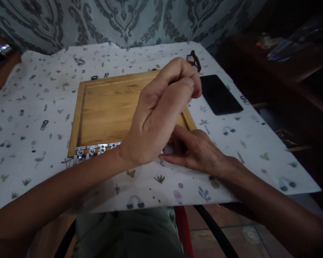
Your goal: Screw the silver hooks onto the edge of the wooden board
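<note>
Fingers curled, the left hand [160, 120] hovers over the wooden tray [107, 107]; the right hand [200, 150] bends at its near edge. I cannot tell either's hold. Metal clips [92, 150] line that edge.

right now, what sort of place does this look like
Most likely a room in a home: the table has a white cloth printed with plants and rainbows, eyeglasses lie on it, and an ornate patterned backdrop, perhaps a curtain, stands behind.

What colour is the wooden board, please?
The wooden board is yellowish brown, seen in the head view.
</note>
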The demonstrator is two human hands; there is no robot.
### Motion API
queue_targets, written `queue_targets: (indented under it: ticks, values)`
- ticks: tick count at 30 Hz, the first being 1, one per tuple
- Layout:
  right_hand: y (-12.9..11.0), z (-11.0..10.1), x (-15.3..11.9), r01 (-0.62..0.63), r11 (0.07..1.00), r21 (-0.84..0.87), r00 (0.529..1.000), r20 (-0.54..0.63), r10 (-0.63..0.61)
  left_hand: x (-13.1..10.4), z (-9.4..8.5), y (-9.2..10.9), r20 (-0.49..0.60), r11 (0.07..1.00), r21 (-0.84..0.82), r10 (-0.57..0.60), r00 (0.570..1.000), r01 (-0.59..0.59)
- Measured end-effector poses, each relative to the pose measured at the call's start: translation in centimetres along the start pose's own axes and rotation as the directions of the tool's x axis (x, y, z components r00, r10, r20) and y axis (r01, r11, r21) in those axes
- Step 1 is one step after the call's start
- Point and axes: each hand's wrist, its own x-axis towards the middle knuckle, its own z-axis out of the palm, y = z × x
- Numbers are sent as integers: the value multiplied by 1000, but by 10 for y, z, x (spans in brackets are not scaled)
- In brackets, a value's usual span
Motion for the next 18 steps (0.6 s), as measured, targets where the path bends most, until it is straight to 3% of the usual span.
queue_targets:
  ticks: [6,13,18]
  values:
    - [3,3,0,77,997,-28,995,-69,-79,1,7,0,-10,1000,0,-4,1000,4]
    - [2,2,2,78,997,21,996,-37,-78,4,15,2,-176,995,86,-42,983,58]
    - [3,1,1,92,996,18,995,-42,-92,5,14,-1,-143,999,42,21,990,-15]
